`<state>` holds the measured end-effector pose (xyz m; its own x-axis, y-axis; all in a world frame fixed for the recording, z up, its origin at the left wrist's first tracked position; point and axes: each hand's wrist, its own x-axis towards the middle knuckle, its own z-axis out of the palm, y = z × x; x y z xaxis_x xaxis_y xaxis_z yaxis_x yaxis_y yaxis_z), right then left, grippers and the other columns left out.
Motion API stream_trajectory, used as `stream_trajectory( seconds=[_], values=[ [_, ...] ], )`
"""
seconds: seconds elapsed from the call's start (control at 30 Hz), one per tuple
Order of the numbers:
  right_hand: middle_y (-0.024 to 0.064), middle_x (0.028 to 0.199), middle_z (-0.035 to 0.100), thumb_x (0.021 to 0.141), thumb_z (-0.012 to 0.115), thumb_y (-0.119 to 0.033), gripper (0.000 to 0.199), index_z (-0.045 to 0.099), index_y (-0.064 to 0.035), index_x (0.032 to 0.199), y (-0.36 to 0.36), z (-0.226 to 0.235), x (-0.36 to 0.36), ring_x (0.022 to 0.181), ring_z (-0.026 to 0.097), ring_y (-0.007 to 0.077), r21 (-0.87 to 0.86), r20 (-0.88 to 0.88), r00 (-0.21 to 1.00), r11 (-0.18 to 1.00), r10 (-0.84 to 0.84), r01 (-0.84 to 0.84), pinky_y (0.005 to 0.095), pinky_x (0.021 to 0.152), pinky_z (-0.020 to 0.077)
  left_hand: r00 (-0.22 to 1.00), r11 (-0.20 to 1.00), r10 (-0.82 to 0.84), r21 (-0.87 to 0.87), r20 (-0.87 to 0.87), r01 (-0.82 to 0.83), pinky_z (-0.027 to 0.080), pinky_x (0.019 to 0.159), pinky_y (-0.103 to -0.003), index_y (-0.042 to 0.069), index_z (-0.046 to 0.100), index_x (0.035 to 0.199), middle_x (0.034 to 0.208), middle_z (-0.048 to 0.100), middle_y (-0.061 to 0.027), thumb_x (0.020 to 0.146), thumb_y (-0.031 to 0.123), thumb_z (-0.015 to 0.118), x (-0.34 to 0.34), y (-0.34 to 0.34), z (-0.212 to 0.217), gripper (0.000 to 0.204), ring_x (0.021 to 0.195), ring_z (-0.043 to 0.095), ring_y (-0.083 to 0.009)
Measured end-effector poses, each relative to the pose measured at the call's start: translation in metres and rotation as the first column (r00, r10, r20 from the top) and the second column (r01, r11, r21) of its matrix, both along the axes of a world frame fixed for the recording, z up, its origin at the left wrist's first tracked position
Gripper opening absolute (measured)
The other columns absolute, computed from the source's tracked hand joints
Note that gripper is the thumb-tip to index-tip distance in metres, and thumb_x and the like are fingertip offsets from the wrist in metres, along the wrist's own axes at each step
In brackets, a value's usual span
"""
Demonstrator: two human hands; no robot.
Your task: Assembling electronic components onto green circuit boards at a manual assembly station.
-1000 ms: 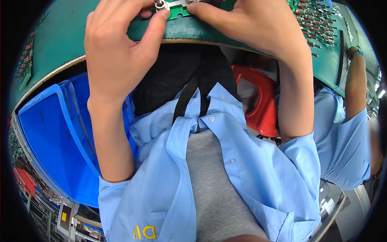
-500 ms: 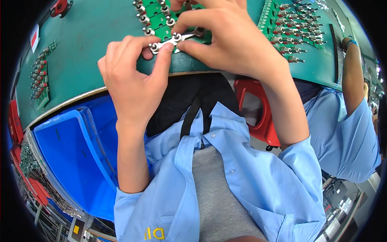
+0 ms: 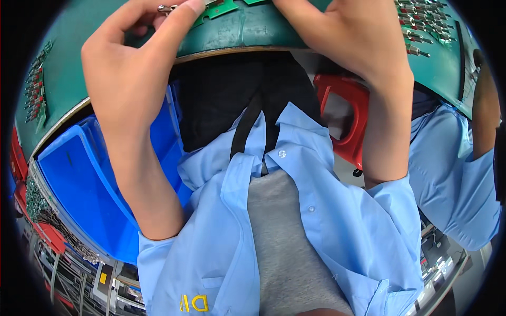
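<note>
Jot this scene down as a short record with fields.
Left hand: at a small silver metal part and flat green circuit board, grip unclear
Right hand: runs past the top edge; hold unseen
Surface: green tabletop
On it: row of red-and-silver components, left; cluster of similar components, right
Below: blue plastic bin, left; red plastic stool, right
Neighbour: person in light blue, right
</note>
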<state>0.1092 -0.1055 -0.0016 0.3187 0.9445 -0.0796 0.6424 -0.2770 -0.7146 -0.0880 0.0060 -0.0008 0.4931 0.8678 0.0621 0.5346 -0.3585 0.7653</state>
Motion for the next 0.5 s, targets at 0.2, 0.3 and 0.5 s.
stream_trajectory(
  seconds=[0.2, 0.3, 0.5],
  values=[
    [0.0079, 0.113, 0.057, 0.078, 0.070, -0.005, 0.014, 0.067, -0.0076, 0.091, 0.001, -0.022, 0.014, 0.101, 0.050, 0.0262, 0.061, -0.017, 0.997, 0.995, 0.080, -0.079, 0.0390, 0.098, 0.0339, 0.997, 0.997, 0.074, -0.024, -0.024, -0.074, 0.043, 0.075, -0.018, 0.002, 0.081, 0.106, 0.088, 0.071, -0.0025, 0.093, 0.025, 0.083, 0.003, -0.001, -0.001, 0.026, 0.082, 0.056, -0.0085],
    [0.0075, 0.112, 0.057, 0.079, 0.070, -0.005, 0.014, 0.067, -0.0079, 0.091, 0.000, -0.027, 0.013, 0.100, 0.050, 0.0258, 0.095, -0.015, 0.994, 0.990, 0.110, -0.108, 0.0388, 0.098, 0.0342, 0.997, 0.997, 0.073, -0.019, -0.028, -0.073, 0.043, 0.075, -0.017, 0.003, 0.081, 0.106, 0.089, 0.071, -0.0025, 0.093, 0.026, 0.083, 0.003, -0.002, 0.000, 0.027, 0.083, 0.056, -0.0090],
    [0.0067, 0.109, 0.058, 0.079, 0.070, -0.005, 0.013, 0.065, -0.0085, 0.091, 0.002, -0.049, 0.024, 0.098, 0.051, 0.0248, 0.160, -0.020, 0.985, 0.973, 0.169, -0.164, 0.0385, 0.097, 0.0347, 0.995, 0.993, 0.091, -0.072, -0.046, -0.095, 0.044, 0.077, -0.018, 0.003, 0.081, 0.106, 0.093, 0.073, -0.0030, 0.092, 0.026, 0.084, 0.005, 0.002, 0.000, 0.027, 0.084, 0.058, -0.0095]
  ],
)
